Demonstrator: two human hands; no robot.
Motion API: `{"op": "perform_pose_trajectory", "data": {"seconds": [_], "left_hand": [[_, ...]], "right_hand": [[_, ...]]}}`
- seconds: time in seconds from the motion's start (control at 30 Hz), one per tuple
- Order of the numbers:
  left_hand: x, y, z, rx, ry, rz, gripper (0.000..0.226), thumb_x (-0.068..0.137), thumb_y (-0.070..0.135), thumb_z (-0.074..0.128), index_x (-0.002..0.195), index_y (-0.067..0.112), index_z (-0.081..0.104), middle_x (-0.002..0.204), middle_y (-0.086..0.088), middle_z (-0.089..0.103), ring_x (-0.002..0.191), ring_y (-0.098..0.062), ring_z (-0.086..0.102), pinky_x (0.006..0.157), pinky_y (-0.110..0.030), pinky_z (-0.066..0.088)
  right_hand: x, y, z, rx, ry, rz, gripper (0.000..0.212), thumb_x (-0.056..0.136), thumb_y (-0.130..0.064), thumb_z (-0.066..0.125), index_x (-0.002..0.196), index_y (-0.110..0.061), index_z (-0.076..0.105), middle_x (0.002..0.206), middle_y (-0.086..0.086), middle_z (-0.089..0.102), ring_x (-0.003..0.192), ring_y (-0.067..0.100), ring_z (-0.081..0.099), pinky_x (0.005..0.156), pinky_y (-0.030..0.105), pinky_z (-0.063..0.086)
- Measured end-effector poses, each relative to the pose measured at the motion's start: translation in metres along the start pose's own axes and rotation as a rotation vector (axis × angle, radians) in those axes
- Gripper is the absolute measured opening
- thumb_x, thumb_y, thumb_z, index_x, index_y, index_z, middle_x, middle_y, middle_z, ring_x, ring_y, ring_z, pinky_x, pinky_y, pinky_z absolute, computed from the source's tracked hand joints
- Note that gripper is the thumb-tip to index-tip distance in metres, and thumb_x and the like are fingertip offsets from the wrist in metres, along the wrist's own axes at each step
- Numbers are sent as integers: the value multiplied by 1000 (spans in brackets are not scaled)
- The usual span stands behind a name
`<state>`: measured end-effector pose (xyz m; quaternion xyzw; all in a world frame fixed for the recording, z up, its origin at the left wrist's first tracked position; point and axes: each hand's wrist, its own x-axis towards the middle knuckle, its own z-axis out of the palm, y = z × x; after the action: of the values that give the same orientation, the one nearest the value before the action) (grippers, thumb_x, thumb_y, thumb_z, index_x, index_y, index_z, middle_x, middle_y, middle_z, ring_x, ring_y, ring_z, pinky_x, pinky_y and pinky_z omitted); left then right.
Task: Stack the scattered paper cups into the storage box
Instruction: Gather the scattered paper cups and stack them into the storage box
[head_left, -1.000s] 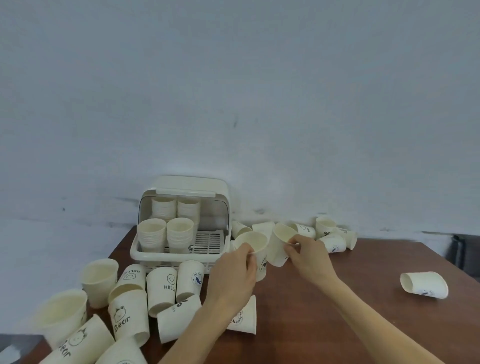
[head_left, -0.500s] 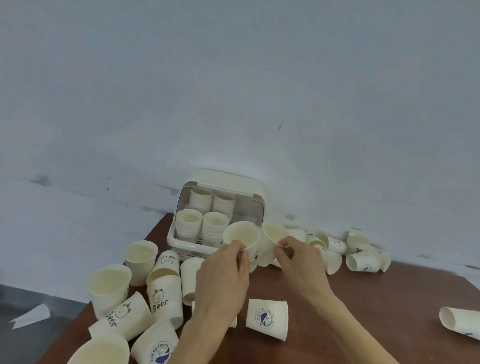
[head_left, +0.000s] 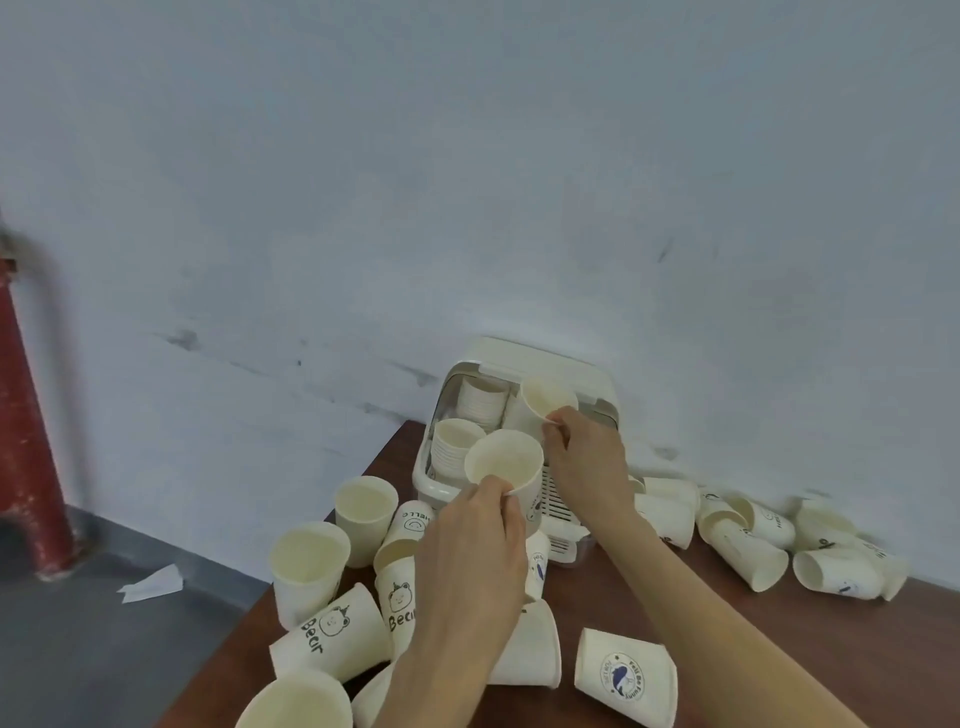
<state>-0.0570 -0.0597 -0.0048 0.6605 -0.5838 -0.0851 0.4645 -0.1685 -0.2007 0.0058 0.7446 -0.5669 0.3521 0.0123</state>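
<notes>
The cream storage box (head_left: 587, 374) stands against the wall with its lid up and several cup stacks (head_left: 453, 446) inside. My left hand (head_left: 475, 551) pinches the rim of one paper cup (head_left: 506, 462), held tilted just in front of the box's left side. My right hand (head_left: 584, 457) pinches the rim of a second cup (head_left: 545, 397) and holds it inside the box opening, over the back right stack. Scattered cups (head_left: 309, 564) stand and lie on the brown table (head_left: 831, 649).
Loose cups crowd the table's left front corner, some printed "Bear" (head_left: 332, 636). Another group lies on its side at the right near the wall (head_left: 743, 545). One cup (head_left: 626, 678) sits upside down near my right forearm. A red pipe (head_left: 26, 415) and paper scrap (head_left: 153, 582) are on the floor, left.
Both hands have carried their cups up and back toward the box. The right cup is now inside the opening; the left cup hangs at the box front. The view swung left.
</notes>
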Motion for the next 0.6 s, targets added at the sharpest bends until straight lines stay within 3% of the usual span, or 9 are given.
{"op": "perform_pose_trajectory", "data": {"seconds": [0.13,0.27,0.43,0.6], "left_hand": [[11,-14,-7,27,-17,-19,22,101,32,35,100,25,56,90,9,61,81,-12,55,73,-28,44],[24,-25,-19,100,-25,-23,22,102,32,32,99,24,53,92,8,60,81,-14,53,65,-28,36],[47,-37,-27,201,-36,-15,26,102,30,28,83,20,42,83,2,56,74,-21,47,65,-34,39],[87,-48,-18,242,-64,12,31,102,26,29,96,12,56,91,-6,62,84,-28,56,74,-43,49]], "right_hand": [[14,4,25,-179,-141,-7,26,98,-25,39,97,-11,61,82,9,66,76,29,60,62,37,47],[12,6,40,-253,-218,16,25,100,-25,40,102,-11,61,94,11,65,84,31,60,60,31,35],[9,11,58,-322,-264,-19,17,97,-14,41,83,-13,50,80,7,58,70,27,55,50,31,36],[3,8,64,-376,-309,-62,13,93,-4,38,85,-11,46,88,9,59,77,27,52,57,33,33]]}}
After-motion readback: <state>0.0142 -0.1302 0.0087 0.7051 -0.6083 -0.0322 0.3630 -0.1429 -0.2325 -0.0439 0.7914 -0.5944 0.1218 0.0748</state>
